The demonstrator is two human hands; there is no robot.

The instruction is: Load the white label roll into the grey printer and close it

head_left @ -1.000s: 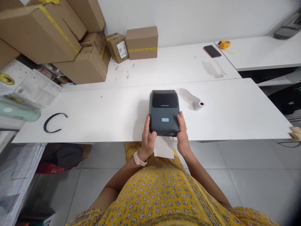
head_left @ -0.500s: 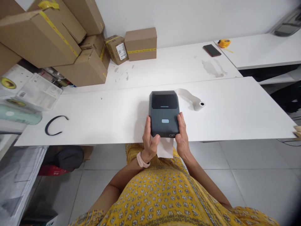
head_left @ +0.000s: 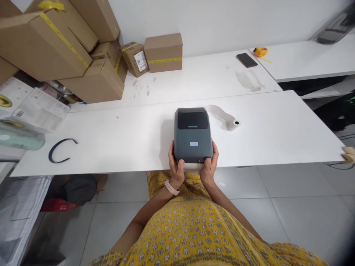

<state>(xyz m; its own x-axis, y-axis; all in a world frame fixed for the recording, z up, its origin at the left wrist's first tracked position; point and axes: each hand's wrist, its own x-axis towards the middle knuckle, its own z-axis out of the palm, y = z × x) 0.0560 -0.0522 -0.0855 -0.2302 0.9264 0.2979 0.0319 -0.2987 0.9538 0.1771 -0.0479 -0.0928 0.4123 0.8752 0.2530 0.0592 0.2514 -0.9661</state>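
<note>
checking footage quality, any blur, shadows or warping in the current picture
Head view: a soft shadow on the table, left of the printer; head view: the printer's lettering too soft to read; head view: the big box at upper left looks stretched, lower right corner dark.

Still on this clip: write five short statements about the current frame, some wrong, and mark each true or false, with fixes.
1. The left hand and right hand hold the printer. True.
2. The wristband is on the right arm. False: it is on the left arm.
3. The paper roll lies right of the printer. True.
4. The tape measure rests on the phone. False: they lie apart.
5. The dark hoop lies left of the printer. True.
</note>
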